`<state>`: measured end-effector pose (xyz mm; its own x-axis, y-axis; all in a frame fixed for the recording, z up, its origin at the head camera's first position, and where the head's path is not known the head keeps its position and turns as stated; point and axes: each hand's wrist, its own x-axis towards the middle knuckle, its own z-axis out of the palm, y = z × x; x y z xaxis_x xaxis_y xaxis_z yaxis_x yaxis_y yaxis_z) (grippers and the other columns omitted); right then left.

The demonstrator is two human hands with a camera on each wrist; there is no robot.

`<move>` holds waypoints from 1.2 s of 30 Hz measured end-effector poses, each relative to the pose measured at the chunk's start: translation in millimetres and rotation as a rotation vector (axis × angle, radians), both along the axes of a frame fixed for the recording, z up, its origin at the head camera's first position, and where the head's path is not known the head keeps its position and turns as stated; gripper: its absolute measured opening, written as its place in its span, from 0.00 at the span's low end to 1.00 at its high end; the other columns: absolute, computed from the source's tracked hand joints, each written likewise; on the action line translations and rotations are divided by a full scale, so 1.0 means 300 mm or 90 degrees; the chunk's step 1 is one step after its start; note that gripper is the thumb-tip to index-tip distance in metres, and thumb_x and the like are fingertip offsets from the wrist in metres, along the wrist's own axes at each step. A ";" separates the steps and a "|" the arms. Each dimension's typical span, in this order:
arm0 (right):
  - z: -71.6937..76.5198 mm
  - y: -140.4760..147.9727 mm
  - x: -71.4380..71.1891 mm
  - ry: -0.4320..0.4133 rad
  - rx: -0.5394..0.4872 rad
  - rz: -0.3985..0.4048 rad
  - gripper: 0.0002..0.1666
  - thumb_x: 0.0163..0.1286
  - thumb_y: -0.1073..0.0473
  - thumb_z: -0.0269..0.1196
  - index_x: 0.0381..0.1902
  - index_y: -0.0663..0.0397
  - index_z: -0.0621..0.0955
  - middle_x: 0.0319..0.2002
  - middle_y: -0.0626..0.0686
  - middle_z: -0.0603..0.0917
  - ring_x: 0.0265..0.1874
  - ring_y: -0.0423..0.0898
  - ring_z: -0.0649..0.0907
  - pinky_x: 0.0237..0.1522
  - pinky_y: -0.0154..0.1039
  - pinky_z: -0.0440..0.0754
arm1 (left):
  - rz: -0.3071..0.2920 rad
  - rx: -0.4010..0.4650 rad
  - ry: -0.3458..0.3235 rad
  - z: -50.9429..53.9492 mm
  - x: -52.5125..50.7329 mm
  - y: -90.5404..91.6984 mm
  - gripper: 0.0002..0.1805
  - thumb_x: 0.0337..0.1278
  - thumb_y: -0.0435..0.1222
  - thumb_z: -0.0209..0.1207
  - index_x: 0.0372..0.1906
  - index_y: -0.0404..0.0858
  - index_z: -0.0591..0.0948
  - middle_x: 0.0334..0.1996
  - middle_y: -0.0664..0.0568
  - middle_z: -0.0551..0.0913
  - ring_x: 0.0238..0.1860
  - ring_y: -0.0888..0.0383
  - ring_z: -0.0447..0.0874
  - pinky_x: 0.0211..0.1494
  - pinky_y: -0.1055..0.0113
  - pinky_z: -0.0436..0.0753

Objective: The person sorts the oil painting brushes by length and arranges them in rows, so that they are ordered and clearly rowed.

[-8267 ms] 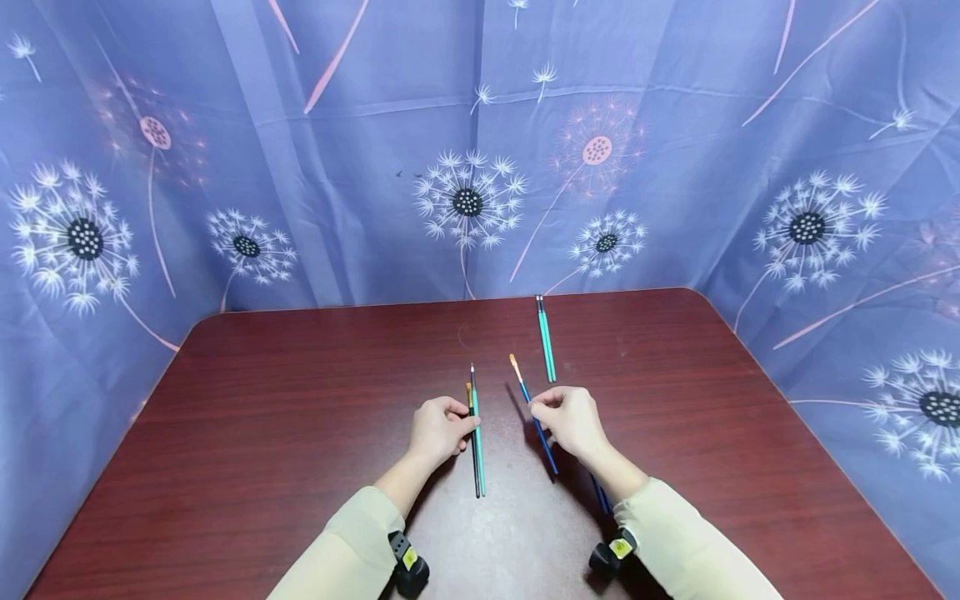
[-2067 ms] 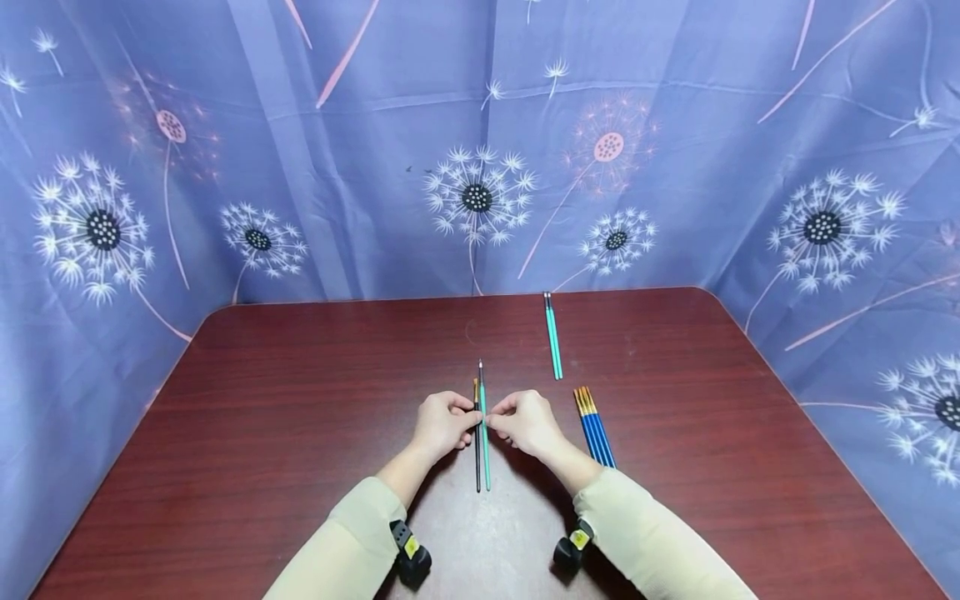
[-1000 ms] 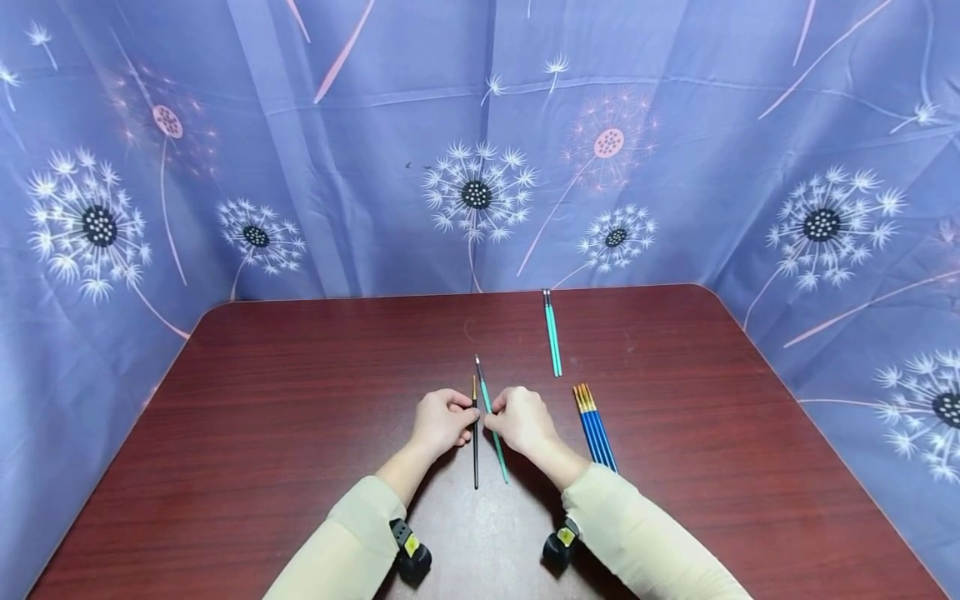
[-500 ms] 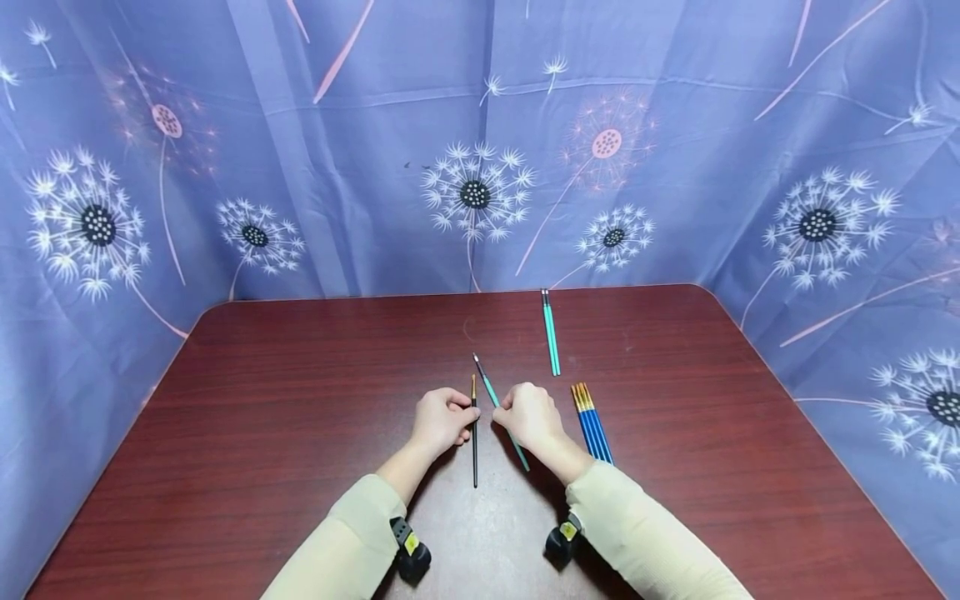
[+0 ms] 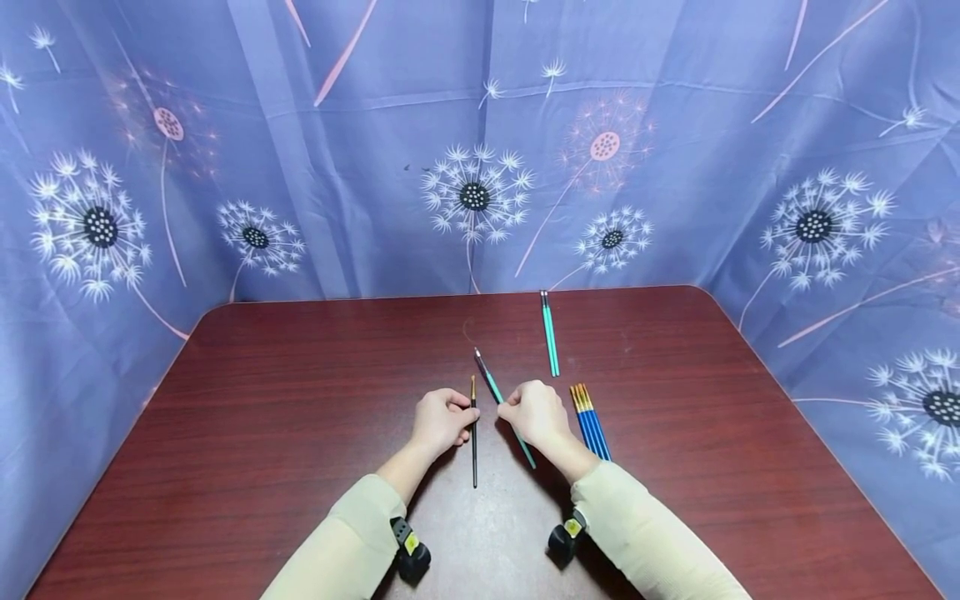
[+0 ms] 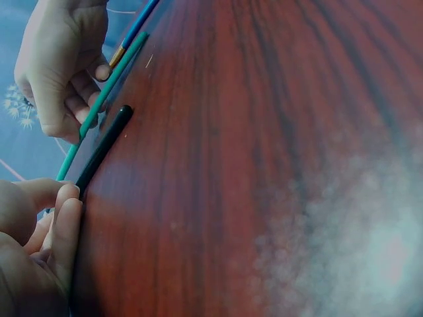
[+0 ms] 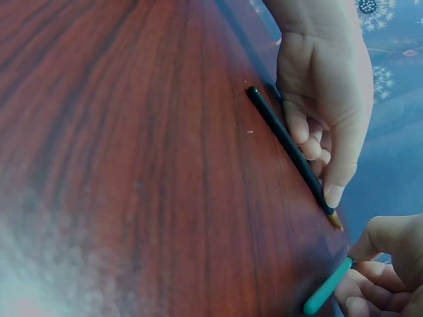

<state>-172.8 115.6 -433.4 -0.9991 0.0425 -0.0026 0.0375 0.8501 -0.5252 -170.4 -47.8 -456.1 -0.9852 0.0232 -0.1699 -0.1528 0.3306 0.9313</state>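
My left hand (image 5: 440,421) pinches a thin black paintbrush (image 5: 475,454) with a golden-brown tip pointing away from me. To its right, my right hand (image 5: 537,414) pinches a teal paintbrush (image 5: 492,385) that slants with its pale tip up and to the left. In the left wrist view the teal paintbrush (image 6: 109,92) runs beside the black one (image 6: 107,145), with a gap between them. The right wrist view has the end of the teal handle (image 7: 327,290) sticking out from my fingers, and the black paintbrush (image 7: 291,145) under the left hand.
Several blue paintbrushes (image 5: 592,427) lie side by side right of my right hand, partly behind the forearm. Two teal paintbrushes (image 5: 550,337) lie together near the back edge of the dark red wooden table (image 5: 300,375). A blue dandelion-print curtain (image 5: 360,167) surrounds the table.
My right hand has drawn the teal paintbrush away from the black one, rightward and tilted. The left hand keeps the black paintbrush. Earlier, the right hand held a blue paintbrush.
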 end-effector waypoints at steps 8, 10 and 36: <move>0.000 0.014 0.004 0.032 -0.049 -0.004 0.05 0.51 0.55 0.64 0.20 0.45 0.85 0.22 0.44 0.85 0.22 0.42 0.80 0.29 0.41 0.79 | -0.001 0.004 -0.001 -0.003 0.000 -0.001 0.09 0.48 0.30 0.65 0.35 0.31 0.80 0.19 0.51 0.79 0.11 0.64 0.75 0.15 0.70 0.79; 0.000 0.019 0.003 0.042 -0.062 -0.001 0.05 0.51 0.56 0.63 0.21 0.46 0.85 0.22 0.45 0.85 0.21 0.41 0.80 0.28 0.40 0.79 | 0.000 0.005 -0.002 -0.005 -0.001 -0.001 0.09 0.48 0.30 0.65 0.35 0.31 0.80 0.18 0.51 0.79 0.11 0.64 0.75 0.15 0.70 0.79; 0.049 0.170 -0.067 -0.053 -0.471 -0.075 0.15 0.62 0.62 0.63 0.43 0.67 0.83 0.19 0.44 0.81 0.17 0.36 0.76 0.18 0.30 0.77 | -0.002 -0.007 -0.004 0.009 -0.001 0.004 0.09 0.48 0.31 0.65 0.35 0.31 0.79 0.20 0.50 0.81 0.11 0.64 0.75 0.15 0.70 0.79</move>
<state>-193.0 166.5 -418.9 -0.9832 0.1071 -0.1480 0.1717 0.2648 -0.9489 -170.6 -46.5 -453.3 -0.9840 0.0242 -0.1764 -0.1578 0.3406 0.9269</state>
